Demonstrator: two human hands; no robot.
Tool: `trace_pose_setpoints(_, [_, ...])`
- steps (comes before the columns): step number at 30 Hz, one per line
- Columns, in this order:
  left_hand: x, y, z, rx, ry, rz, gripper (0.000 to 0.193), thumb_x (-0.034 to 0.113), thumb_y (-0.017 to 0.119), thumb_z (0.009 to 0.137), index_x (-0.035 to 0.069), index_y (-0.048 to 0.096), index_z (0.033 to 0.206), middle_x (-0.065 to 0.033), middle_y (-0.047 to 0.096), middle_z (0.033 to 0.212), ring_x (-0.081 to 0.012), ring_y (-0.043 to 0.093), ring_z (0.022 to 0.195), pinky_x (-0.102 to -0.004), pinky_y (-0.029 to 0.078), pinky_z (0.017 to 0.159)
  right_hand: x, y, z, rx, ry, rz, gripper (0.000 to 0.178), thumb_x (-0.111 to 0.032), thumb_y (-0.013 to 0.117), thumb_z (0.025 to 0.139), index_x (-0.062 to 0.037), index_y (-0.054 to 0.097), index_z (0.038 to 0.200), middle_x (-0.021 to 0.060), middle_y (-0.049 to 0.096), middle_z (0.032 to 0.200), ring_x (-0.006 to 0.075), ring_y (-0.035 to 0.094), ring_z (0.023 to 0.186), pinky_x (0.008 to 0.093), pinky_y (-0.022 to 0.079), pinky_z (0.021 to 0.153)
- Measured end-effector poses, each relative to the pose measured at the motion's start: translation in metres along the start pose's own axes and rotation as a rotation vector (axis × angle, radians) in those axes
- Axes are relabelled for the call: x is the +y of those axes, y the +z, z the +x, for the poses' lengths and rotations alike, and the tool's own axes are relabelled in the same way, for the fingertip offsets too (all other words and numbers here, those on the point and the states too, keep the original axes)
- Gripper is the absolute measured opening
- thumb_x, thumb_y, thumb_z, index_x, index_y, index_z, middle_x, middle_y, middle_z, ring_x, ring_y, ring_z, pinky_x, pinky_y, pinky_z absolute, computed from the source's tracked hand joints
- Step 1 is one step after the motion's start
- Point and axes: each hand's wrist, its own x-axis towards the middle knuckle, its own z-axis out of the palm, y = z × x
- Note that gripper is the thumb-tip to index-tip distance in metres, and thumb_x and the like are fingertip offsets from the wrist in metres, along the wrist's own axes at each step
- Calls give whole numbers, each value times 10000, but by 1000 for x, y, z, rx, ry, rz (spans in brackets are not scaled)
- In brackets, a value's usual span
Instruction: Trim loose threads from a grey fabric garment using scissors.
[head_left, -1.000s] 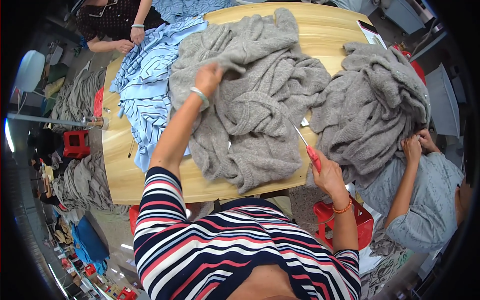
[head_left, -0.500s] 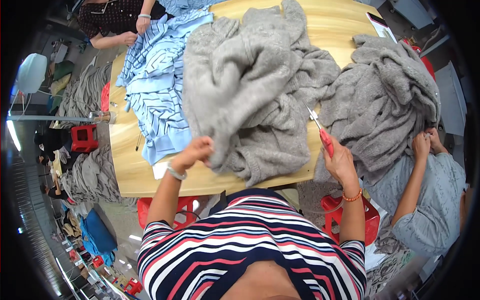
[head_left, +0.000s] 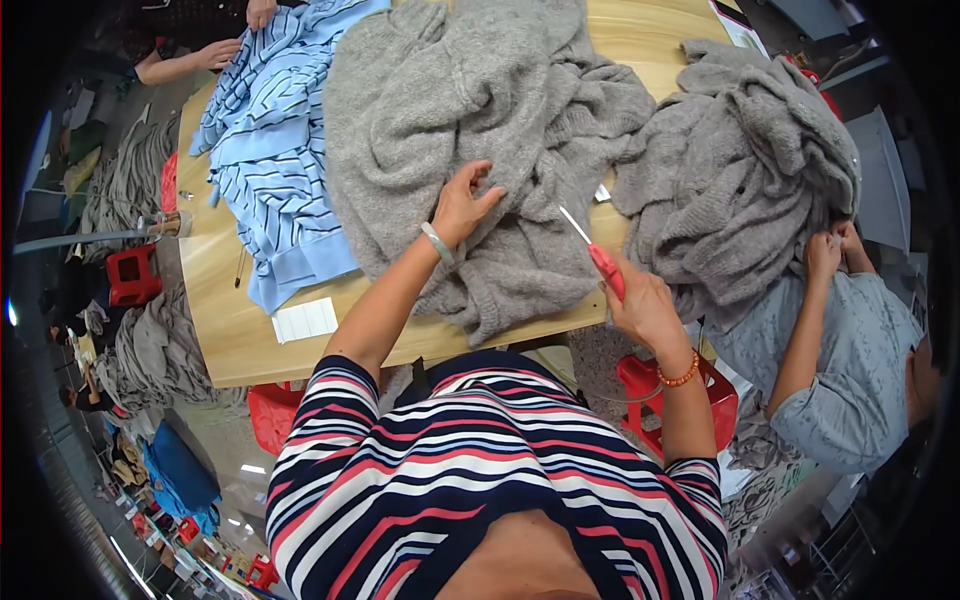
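Our left grip [head_left: 462, 212] gapes over the soft-looking sweater [head_left: 420, 120], best held by folds; right of it, our right grip [head_left: 646, 302] clasps scissors [head_left: 604, 264].

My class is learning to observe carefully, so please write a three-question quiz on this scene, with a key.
1. Which hand holds the red-handled tool?
2. True or false: the blue striped fabric lies right of that tool.
3. Fill in the colour: the left hand is over ... knitwear.

Key:
1. The right hand.
2. False; the blue striped fabric lies to its left.
3. Grey.
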Motion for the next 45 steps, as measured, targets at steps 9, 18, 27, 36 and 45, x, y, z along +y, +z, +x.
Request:
trace_pose_setpoints(9, [-29,29,30,-186,-283,-573,274,176,635,880,158,479,655,95,347,605,-52,296,542,-257,237,479,-6,30,-3,-200,-162,39,434,-163,544,834,-225,535,1263,187,650,815,396,619,757,492,476,685])
trace_pose_setpoints(18, [-40,8,33,-252,-107,-490,181,184,644,895,85,512,820,75,396,717,-46,342,651,-215,290,581,-16,28,-4,-60,-122,-38,245,-116,587,735,-66,606,974,168,670,816,356,654,827,450,494,697])
trace_pose_setpoints(27, [-28,31,102,-283,38,-265,353,191,622,910,108,402,648,85,353,615,-43,284,568,-247,217,493,-23,44,-7,263,19,51,264,-72,603,696,-29,587,956,195,659,810,368,649,827,449,493,708])
trace_pose_setpoints(36, [-39,19,69,-358,-225,-682,148,196,598,921,80,548,844,3,575,811,-108,514,723,-287,445,652,-37,50,-16,-3,-49,-3,192,-92,596,671,-51,627,856,164,670,825,337,657,865,429,488,729])
trace_pose_setpoints(45, [-78,-1,10,-458,-388,-802,94,120,535,931,97,623,953,22,624,830,-124,592,736,-258,471,615,-50,60,-23,7,-98,30,414,-179,590,783,-216,575,1195,162,661,811,355,652,767,462,506,646])
